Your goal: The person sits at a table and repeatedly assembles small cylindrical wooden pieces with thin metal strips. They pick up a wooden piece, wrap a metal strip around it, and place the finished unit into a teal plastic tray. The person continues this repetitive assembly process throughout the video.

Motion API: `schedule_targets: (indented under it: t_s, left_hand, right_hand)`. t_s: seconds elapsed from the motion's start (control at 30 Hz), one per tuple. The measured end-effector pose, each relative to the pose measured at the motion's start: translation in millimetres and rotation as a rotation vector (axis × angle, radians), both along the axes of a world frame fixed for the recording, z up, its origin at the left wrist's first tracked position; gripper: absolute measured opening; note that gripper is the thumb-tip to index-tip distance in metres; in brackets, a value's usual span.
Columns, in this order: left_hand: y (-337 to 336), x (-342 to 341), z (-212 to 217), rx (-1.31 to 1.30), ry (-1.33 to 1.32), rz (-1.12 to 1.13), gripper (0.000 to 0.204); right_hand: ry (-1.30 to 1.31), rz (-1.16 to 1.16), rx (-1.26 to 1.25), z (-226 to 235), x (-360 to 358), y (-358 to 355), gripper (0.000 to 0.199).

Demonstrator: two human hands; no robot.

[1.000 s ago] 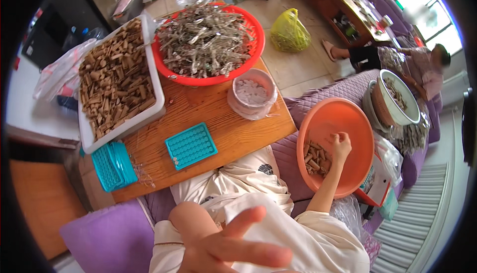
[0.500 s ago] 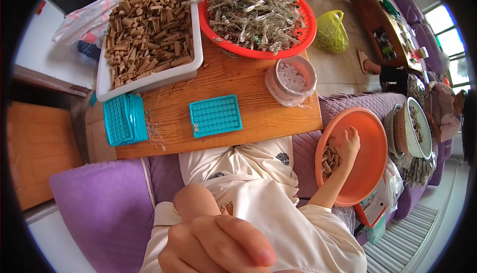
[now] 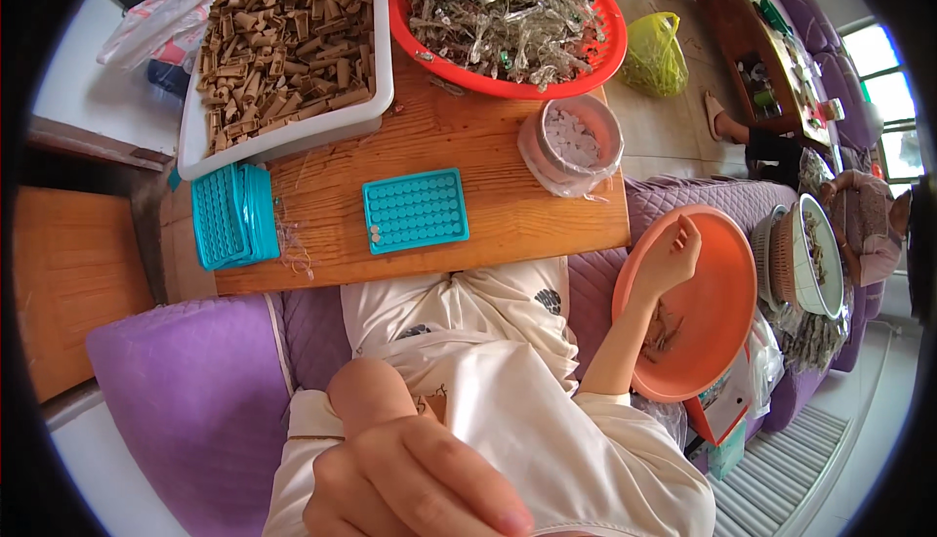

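My left hand is raised close in front of my chest, its fingers curled together; what they hold, if anything, is hidden. A small brown patch shows just beyond it against my cream shirt; I cannot tell whether it is a loose piece or print. My right hand is over the orange basin at my right, fingers bent inward, their contents not visible. Short brown pieces lie in the basin, partly behind my forearm. On the table, a teal tray of round cells has small pale discs in one corner.
A wooden table bears a white tub of brown pieces, a red basket of clear plastic bits, a small tub of white pieces and stacked teal trays. A person sits far right beside more baskets.
My right hand has risen from inside the basin toward its far left rim. The left hand stays curled near my chest. The whole view has shifted slightly.
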State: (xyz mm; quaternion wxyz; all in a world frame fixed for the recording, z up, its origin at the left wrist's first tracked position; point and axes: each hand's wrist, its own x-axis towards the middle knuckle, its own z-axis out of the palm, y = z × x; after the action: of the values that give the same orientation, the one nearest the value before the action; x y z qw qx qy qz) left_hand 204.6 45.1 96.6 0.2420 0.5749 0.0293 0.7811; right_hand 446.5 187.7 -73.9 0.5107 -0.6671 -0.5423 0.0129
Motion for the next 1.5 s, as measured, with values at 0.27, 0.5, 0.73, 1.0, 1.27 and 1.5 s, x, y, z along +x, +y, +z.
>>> schedule_targets:
  t_s: [0.27,0.5,0.73,1.0,1.27,1.5]
  left_hand:
    - [-25,31,21,-0.42,0.02,0.1,0.022]
    - [-20,-1,0,-0.138,-0.036,-0.109,0.01]
    - [-22,5,13,-0.291,0.117,0.317,0.014]
    - [-5,-6,0,-0.029,-0.053,0.166,0.015]
    - [108,-177,-27,-1.221,0.72,1.164,0.033]
    - [177,-300,-154,-1.641,1.434,1.496,0.036]
  right_hand:
    - [-0.244,0.983,0.142,-4,-147,27,0.023]
    - [-0.635,1.236,0.236,-42,-241,90,0.03]
    - [-0.862,1.33,0.115,-62,-262,104,0.024]
    - [-0.791,1.341,0.117,-66,-254,96,0.021]
    - [-0.418,1.301,0.071,-50,-239,81,0.023]
    - [-0.042,1.237,0.037,12,-217,41,0.015]
